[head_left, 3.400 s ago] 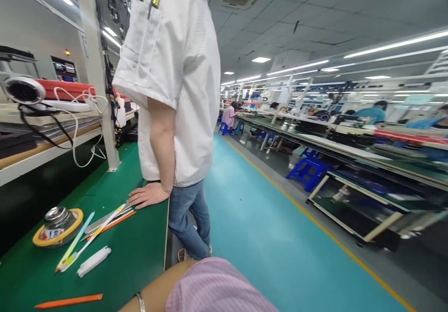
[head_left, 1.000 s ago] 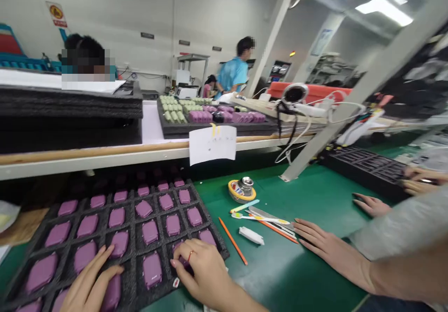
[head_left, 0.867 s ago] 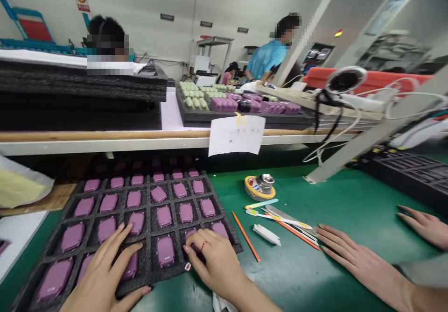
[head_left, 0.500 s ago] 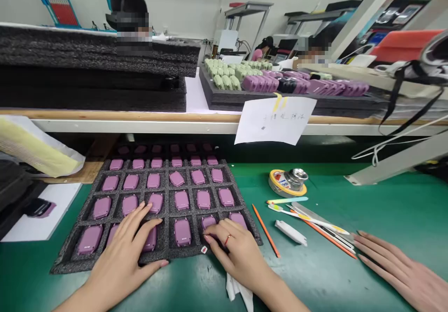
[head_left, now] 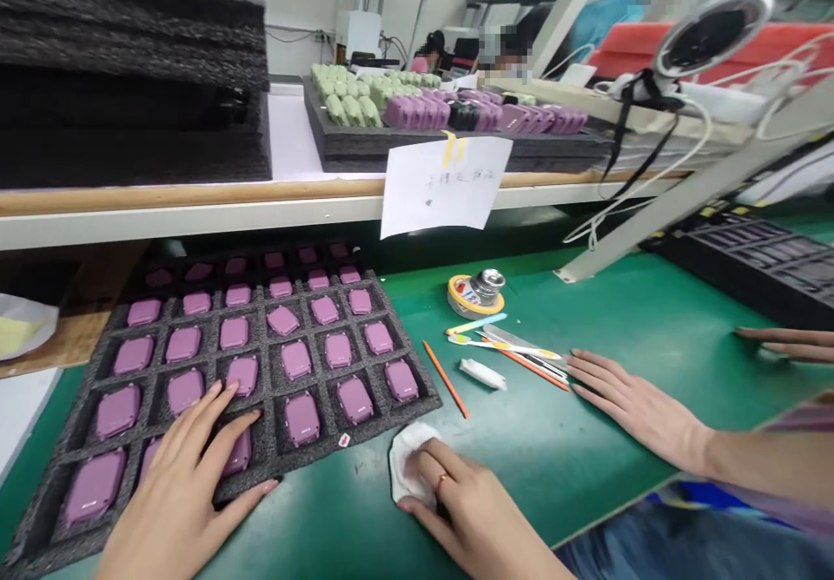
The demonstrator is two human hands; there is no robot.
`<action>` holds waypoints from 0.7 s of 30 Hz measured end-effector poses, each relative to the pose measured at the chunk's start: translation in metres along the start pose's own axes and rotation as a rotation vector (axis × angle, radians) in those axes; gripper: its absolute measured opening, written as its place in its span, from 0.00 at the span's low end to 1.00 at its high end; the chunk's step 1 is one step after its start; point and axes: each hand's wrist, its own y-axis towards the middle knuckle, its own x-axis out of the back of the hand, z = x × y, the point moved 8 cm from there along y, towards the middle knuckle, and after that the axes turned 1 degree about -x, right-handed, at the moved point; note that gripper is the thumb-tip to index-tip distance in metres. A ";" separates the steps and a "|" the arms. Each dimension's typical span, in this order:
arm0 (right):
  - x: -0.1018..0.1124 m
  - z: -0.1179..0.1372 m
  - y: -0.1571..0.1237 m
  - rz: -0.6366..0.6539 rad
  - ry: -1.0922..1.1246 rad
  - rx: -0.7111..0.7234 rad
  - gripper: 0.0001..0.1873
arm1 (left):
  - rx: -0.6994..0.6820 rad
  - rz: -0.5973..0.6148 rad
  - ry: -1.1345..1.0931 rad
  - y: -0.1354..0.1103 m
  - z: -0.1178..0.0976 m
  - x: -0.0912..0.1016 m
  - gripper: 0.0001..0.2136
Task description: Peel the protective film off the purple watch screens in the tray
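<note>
My left hand (head_left: 179, 480) rests with fingers spread on the near-left part of a black foam tray (head_left: 319, 454), partly covering several of its purple watch-like cases (head_left: 302, 416). One case sits in each visible compartment; some lie slightly turned. To the right of the tray's front edge, my right hand (head_left: 466, 497) pinches a crumpled white wipe (head_left: 405, 463) against the green table. A ring shows on that hand. Between the two hands, a small white and red sticker (head_left: 344, 441) lies at the tray's front edge.
Another person's hand (head_left: 642, 411) lies flat at right, by a toothbrush (head_left: 508, 346) and thin sticks. An orange stick (head_left: 446, 378), white roll (head_left: 483, 374) and yellow tape roll (head_left: 475, 302) lie near. A shelf (head_left: 313, 202) overhangs the tray's back. Farther right are more fingers (head_left: 791, 343).
My right hand has left the tray's front-right compartment and moved onto the white wipe. My left hand still rests on the tray. The view has turned to the right.
</note>
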 end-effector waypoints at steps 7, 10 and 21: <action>0.092 -0.056 -0.029 -0.398 -0.135 -0.204 0.05 | -0.015 0.000 -0.021 -0.001 0.008 -0.008 0.32; 0.137 -0.076 -0.043 -0.666 -0.405 -0.324 0.06 | -0.015 0.007 -0.041 -0.003 0.011 -0.013 0.32; 0.135 -0.177 -0.048 -0.624 -0.471 -0.782 0.26 | 0.014 0.035 -0.027 -0.009 0.023 -0.028 0.34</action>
